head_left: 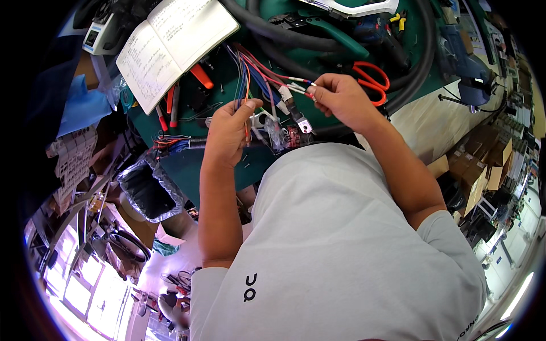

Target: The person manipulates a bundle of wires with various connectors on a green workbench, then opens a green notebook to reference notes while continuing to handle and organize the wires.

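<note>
Over the front of the green table, my left hand (226,136) is closed with thumb and fingers pinched on an orange wire (248,84). My right hand (345,105) is closed around the ends of several red wires (267,69) with white sleeves at their tips. Between the two hands, blue and pink wires fan out of the same bundle. Below them lies a metal lug (304,125) with a hole, on a dark cable end. Clear plastic wrap (276,136) sits beside the lug, close to my body.
An open notebook (176,45) lies at the far left. Red-handled scissors (372,81), a green-handled tool (338,35) and a thick black cable (424,62) occupy the right side. Orange-handled tools (202,77) lie near the notebook. A lined bin (149,190) stands below the table's left edge.
</note>
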The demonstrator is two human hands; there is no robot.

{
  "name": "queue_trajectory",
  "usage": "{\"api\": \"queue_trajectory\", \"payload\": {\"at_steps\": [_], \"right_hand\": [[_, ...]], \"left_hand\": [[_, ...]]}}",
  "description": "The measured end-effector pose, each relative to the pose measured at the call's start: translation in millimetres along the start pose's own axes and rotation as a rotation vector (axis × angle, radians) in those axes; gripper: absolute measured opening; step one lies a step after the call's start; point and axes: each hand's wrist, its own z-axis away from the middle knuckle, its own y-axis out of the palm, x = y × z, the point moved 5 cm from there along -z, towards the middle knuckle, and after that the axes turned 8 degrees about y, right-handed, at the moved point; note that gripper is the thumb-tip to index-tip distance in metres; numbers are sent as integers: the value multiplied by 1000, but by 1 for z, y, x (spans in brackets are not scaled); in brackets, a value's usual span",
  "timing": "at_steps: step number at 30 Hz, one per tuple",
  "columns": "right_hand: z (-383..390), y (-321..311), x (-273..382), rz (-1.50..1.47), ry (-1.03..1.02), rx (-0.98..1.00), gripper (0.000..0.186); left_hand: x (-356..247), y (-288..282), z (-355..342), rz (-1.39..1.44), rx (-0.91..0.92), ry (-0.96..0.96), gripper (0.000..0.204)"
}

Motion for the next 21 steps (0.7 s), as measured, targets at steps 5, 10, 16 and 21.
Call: {"api": "queue_trajectory", "payload": {"at_steps": [5, 10, 16, 21], "right_hand": [[-2, -11, 5, 38, -13, -65, 18], [-3, -6, 3, 48, -9, -41, 18], [-2, -6, 5, 45, -6, -58, 18], [-2, -6, 4, 54, 5, -61, 19]], "left_hand": [[-7, -12, 2, 109, 74, 16, 34], [-17, -16, 1, 187, 75, 19, 34], [-19, -35, -3, 226, 44, 55, 32], [-18, -46, -6, 276, 43, 67, 33]]}}
